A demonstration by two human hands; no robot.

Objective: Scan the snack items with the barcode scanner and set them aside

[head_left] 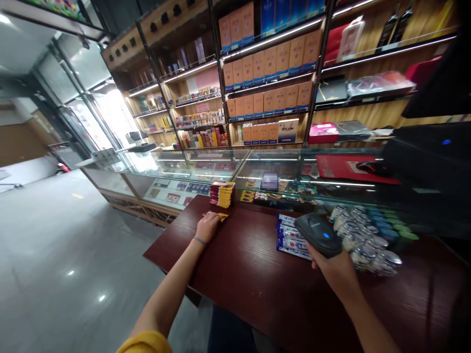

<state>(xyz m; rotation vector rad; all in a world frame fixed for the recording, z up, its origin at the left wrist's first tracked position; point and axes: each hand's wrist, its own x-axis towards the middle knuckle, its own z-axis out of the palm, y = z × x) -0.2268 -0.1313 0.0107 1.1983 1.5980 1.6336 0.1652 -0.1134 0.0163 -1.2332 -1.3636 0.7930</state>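
Note:
My right hand (pixel 333 272) is wrapped round the grip of a black barcode scanner (pixel 318 233) with a lit blue light. The scanner hangs above blue-and-white wrapped packets (pixel 290 238) that lie in a row on the dark red wooden table (pixel 243 264). At the table's far left side, my left hand (pixel 208 226) holds a flat red-and-yellow packet (pixel 222 216) against the tabletop. Its fingertips partly cover that packet. Just beyond stands a neat stack of similar red-and-yellow packets (pixel 222 194).
Several clear jars with silvery lids (pixel 362 235) and green-blue lidded containers (pixel 392 223) crowd the table's right. A glass display counter (pixel 206 164) runs behind the table. On it lies a red mat (pixel 353 169) with a black mouse. Shelves of orange boxes (pixel 270 61) rise behind.

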